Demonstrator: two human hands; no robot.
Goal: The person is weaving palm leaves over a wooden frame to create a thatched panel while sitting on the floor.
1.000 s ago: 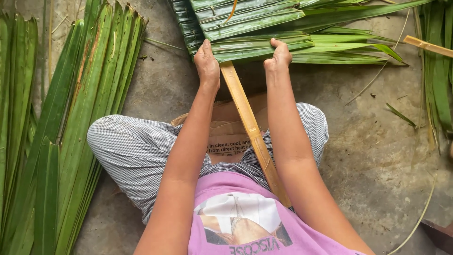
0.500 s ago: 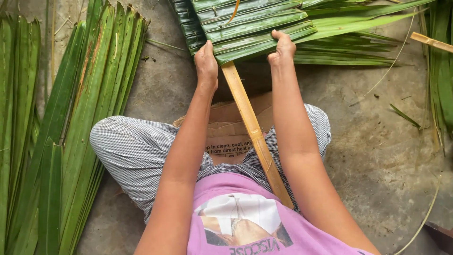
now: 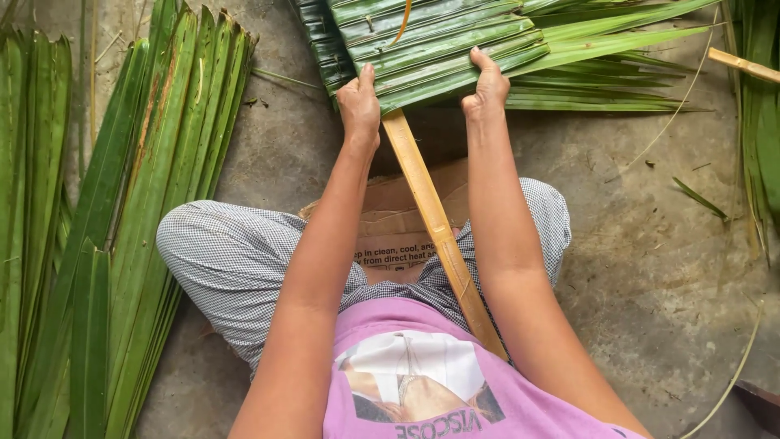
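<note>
Pressing the folded palm leaf (image 3: 439, 77) over the bamboo slat (image 3: 431, 215), left hand (image 3: 359, 102) & right hand (image 3: 486, 89) are both gripping its edge closed, prob. needing pinning next.

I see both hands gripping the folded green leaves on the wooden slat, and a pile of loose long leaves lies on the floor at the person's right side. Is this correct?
Not quite. The head view shows the pile of loose long leaves at the person's left side, not the right. The rest holds: the left hand and the right hand both grip the folded green leaves on the wooden slat.
</note>
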